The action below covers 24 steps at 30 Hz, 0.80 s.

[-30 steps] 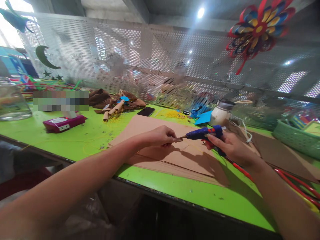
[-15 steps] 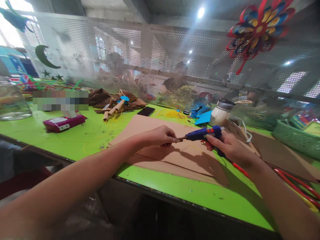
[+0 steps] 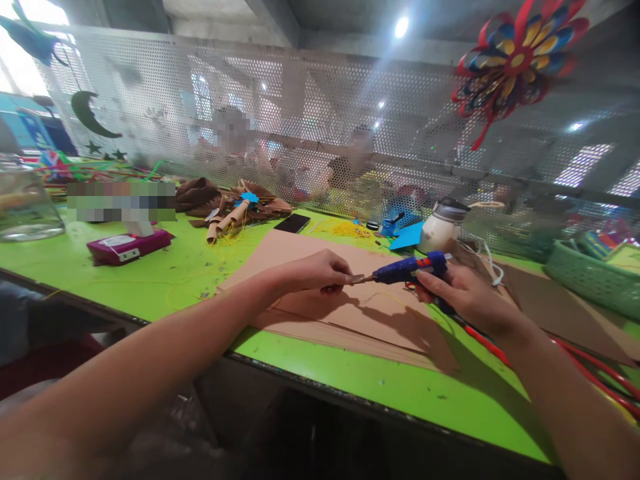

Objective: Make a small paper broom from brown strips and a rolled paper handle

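My right hand (image 3: 463,293) is wrapped round a blue hot glue gun (image 3: 410,269), its nozzle pointing left. Between the fingertips of my left hand (image 3: 327,270) is pinched a small strip of brown paper (image 3: 358,279). The nozzle tip is at the strip's right end; whether it touches, I cannot tell. Both hands are above a stack of brown paper sheets (image 3: 300,320) on the green table (image 3: 320,350). Part of the strip is hidden by my left fingers.
Behind the stack are a phone (image 3: 292,223), rolled brown paper pieces (image 3: 233,220) and a white bottle (image 3: 440,230). A purple power strip (image 3: 129,247) lies left. To the right are red-handled scissors (image 3: 600,377) and a green basket (image 3: 595,280). A perforated screen (image 3: 300,120) stands behind.
The glue gun in my right hand has shifted slightly to the right. My left hand has stayed almost in place with the paper strip.
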Each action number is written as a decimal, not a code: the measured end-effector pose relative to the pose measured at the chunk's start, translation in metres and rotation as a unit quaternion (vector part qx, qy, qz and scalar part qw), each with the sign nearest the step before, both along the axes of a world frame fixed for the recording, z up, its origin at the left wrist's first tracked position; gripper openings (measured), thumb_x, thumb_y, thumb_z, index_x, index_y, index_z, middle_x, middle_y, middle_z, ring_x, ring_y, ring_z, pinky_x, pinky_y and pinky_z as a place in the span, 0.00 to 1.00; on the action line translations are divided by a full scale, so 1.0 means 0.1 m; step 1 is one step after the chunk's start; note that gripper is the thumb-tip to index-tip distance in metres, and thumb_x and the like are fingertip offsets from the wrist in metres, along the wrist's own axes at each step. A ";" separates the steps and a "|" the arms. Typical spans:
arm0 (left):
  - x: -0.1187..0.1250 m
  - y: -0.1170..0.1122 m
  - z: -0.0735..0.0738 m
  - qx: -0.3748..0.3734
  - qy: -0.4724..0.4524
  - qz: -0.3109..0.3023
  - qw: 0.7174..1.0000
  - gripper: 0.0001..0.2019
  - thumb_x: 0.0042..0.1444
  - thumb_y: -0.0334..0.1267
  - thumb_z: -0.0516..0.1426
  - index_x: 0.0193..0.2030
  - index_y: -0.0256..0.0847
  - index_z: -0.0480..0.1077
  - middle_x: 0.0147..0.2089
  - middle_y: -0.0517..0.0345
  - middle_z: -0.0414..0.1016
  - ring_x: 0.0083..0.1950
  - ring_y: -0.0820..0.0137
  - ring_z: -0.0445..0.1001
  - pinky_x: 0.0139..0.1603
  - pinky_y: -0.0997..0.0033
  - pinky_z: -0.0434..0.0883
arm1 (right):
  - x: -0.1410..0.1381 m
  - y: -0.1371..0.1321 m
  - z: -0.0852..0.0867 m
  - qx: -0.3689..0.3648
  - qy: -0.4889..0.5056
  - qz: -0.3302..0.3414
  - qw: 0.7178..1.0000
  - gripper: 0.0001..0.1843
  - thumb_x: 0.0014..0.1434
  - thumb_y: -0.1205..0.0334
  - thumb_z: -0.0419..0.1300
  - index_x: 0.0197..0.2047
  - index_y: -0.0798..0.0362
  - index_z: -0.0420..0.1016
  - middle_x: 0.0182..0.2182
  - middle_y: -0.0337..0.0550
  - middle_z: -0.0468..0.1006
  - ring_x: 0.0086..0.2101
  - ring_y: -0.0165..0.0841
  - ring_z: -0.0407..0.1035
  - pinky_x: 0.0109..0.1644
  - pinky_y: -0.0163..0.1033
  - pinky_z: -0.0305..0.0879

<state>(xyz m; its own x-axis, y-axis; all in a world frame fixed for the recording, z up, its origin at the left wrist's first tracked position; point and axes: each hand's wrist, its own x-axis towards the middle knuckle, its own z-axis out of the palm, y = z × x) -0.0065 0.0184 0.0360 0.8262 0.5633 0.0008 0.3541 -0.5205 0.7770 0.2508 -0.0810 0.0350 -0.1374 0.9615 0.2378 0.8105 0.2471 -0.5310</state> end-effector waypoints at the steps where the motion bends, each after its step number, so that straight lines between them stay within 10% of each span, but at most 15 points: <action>1: 0.00 0.01 -0.01 -0.004 -0.002 -0.003 1.000 0.16 0.51 0.48 0.54 0.29 0.34 0.71 0.21 0.61 0.65 0.22 0.76 0.61 0.25 0.74 0.58 | -0.01 0.00 0.00 0.000 0.000 -0.005 1.000 0.24 0.59 0.44 0.47 0.25 0.54 0.68 0.25 0.43 0.73 0.26 0.32 0.64 0.30 0.38 0.59; 24: 0.00 0.01 0.00 -0.018 -0.018 -0.005 1.000 0.15 0.50 0.47 0.56 0.29 0.34 0.71 0.21 0.61 0.65 0.22 0.77 0.62 0.25 0.75 0.57 | -0.01 0.05 -0.07 -0.041 0.133 -0.005 0.990 0.25 0.59 0.44 0.49 0.27 0.57 0.71 0.26 0.46 0.73 0.28 0.32 0.64 0.29 0.36 0.57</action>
